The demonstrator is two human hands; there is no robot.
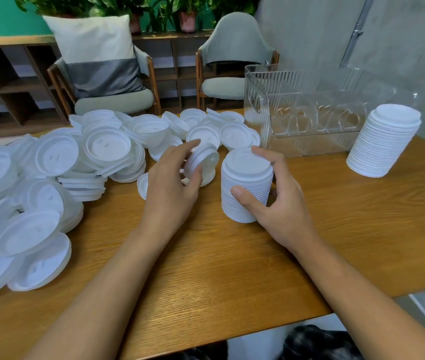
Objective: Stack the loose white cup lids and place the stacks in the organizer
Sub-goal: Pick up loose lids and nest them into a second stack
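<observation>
Loose white cup lids [58,167] lie in a wide heap over the left and back of the wooden table [219,268]. My left hand [172,185] grips a few nested lids [202,158], tilted, just above the table. My right hand [276,201] holds a tall stack of lids [246,183] that stands upright at the table's middle, thumb in front and fingers behind. A second, taller finished stack [384,141] stands at the right. The clear ribbed organizer [307,110] sits behind, between the two stacks, with nothing visible inside.
Two chairs [227,74] and a low shelf stand behind the table. The table's right front corner ends near my right forearm, with floor beyond. Bare wood lies in front of both hands.
</observation>
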